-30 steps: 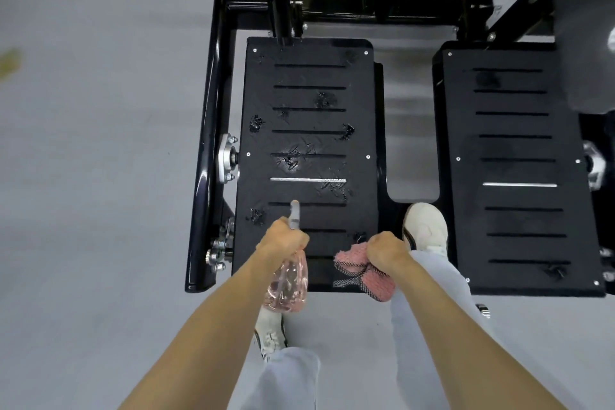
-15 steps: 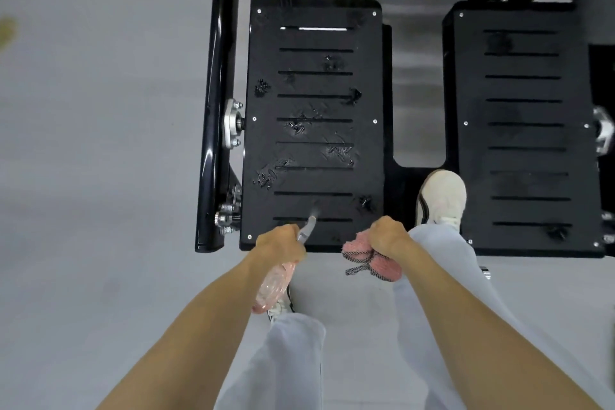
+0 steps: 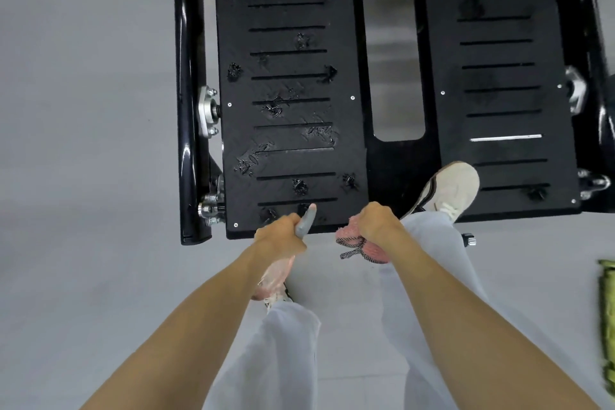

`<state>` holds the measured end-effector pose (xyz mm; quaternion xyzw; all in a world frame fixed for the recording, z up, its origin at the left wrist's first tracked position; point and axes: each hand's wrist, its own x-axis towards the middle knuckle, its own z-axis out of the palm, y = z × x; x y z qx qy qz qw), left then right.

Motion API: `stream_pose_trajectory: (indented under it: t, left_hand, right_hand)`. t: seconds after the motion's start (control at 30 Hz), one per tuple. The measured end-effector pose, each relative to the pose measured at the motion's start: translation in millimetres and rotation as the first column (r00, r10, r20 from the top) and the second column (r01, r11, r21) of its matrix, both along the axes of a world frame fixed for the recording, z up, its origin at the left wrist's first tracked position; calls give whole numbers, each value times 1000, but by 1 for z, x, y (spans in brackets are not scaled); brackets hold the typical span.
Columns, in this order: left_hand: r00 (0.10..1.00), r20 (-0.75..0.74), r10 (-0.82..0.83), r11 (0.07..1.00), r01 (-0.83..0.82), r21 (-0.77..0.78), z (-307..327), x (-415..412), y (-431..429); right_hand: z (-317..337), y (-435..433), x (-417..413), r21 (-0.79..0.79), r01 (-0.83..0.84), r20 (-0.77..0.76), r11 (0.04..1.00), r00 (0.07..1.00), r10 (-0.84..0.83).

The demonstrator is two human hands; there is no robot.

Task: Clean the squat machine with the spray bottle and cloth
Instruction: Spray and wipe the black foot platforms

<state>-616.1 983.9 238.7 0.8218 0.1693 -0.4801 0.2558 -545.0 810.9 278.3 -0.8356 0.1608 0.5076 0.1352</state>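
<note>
Left hand (image 3: 279,234) is gripping spray bottle (image 3: 301,226), nozzle pointing forward over wet left footplate (image 3: 289,93); right hand (image 3: 376,221) is clutching cloth (image 3: 364,248), sitting just off the plate's near-right corner, nearer for wiping.

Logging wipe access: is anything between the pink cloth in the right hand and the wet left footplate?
Nothing visible. The right hand grips the pink knitted cloth at the near edge of the black slotted left footplate; the pink spray bottle in the left hand and the beige shoe sit to either side.
</note>
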Motion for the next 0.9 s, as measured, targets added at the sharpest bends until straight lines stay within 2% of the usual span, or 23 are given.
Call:
stream_pose_trajectory:
  t: [0.2,0.33,0.43,0.53,0.63,0.7,0.8,0.9]
  left_hand:
    - [965,239,108,990,-84,-111,3,47,-27]
    - [933,347,98,965,-4,-261,2,75,-56]
    - [888,459,44,952,103,-289,-4,93,-80]
    - [890,442,108,938,56,-343,3,118,-110]
    - [893,451,6,963,116,-243,10,148,-140]
    - [887,459,-51,967,158,-198,13,162,-159]
    - [906,421,-47,955,164,-246,11,174,-182]
    - [900,430,-63,942,196,-271,3,180,-200]
  right_hand:
    - [5,-18,7,68,260,-25,963,966,-259]
    - [3,-28,8,107,360,-59,927,933,-355]
    - [-5,-39,5,115,391,-34,913,920,-390]
    - [-7,-44,8,156,474,-94,866,880,-465]
    - [-8,-52,11,200,496,-164,845,867,-470]
    - [-9,-57,13,205,509,-127,836,861,-493]
    - [-10,-64,17,180,495,-73,850,868,-490]
    - [-15,-66,20,223,539,-62,812,839,-540]
